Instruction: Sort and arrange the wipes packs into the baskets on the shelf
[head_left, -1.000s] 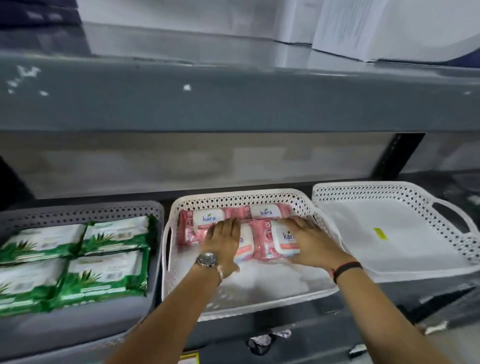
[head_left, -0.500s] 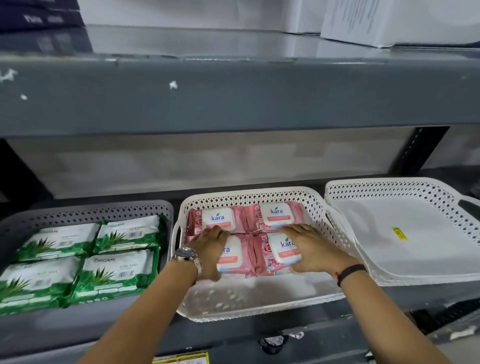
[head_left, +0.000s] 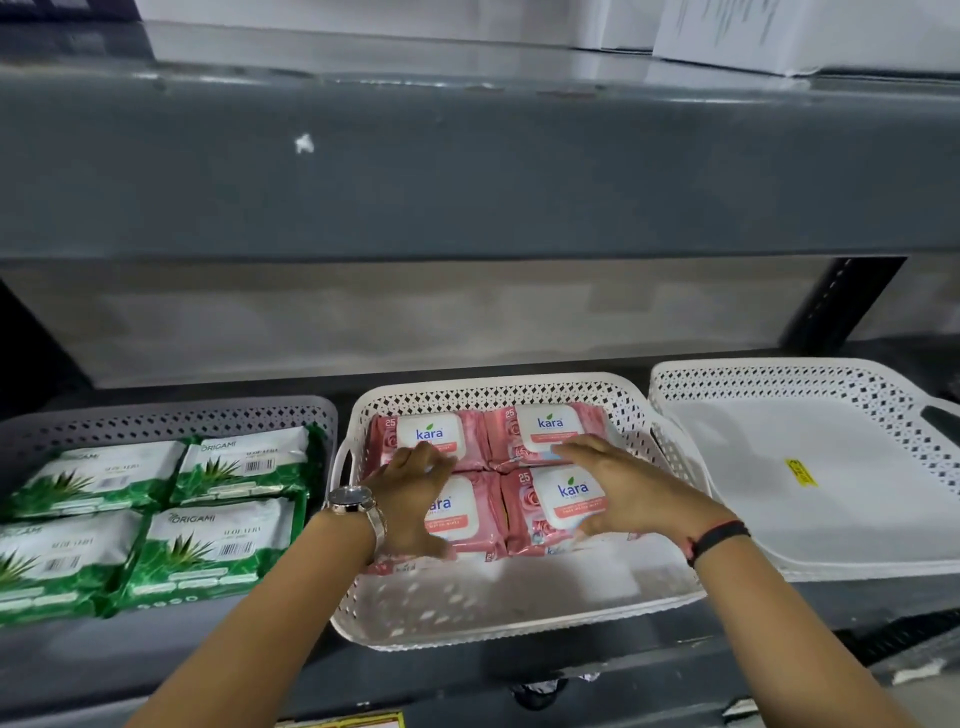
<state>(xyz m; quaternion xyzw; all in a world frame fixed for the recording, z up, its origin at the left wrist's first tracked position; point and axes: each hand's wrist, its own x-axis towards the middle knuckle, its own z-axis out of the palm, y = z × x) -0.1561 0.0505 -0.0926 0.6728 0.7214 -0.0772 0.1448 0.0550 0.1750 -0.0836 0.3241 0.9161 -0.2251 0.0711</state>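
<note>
Both my hands rest on the pink Kara wipes packs in the middle basket on the shelf.

My left hand, with a wristwatch, lies spread flat and grips nothing, covering the front-left pink pack, whose lid shows only "ara". My right hand, a black band at the wrist, is open too, fingers over the front-right pink pack, thumb at its near edge. Each white lid reads "kara" in blue; "25" is printed at the packs' corners. All four pink packs sit against the back wall of the middle basket, leaving its front bare. The grey left basket holds four green packs marked "ORIGAMI" with barcodes. The right basket bears a yellow sticker, its writing unreadable.
</note>
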